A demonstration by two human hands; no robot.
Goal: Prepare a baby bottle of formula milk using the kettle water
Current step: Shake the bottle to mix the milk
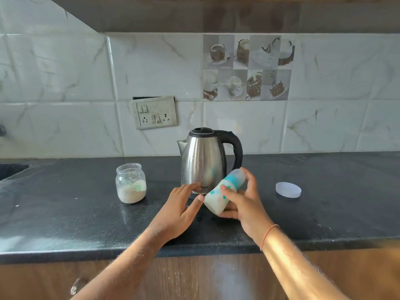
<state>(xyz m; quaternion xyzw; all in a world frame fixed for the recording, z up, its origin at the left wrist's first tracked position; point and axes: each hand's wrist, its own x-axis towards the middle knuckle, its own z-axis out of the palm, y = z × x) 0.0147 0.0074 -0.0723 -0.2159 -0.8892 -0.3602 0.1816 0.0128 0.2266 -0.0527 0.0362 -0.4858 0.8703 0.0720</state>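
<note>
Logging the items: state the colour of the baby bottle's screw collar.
Teal-blue, on the baby bottle in the right hand; head view.

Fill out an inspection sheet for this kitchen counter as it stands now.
Surface: black stone counter, a few pale specks on it.
Job's things: baby bottle tilted, milky inside, cap on; steel kettle upright, lid shut; open glass jar part full of powder, a scoop inside.
Clutter: white lid lying flat, right of the kettle.
Grippers: right hand grips the bottle; left hand open beside it, thumb at the bottle's base.
Cables: nothing seen.
Surroundings: tiled wall, switch panel, sink edge far left.
</note>
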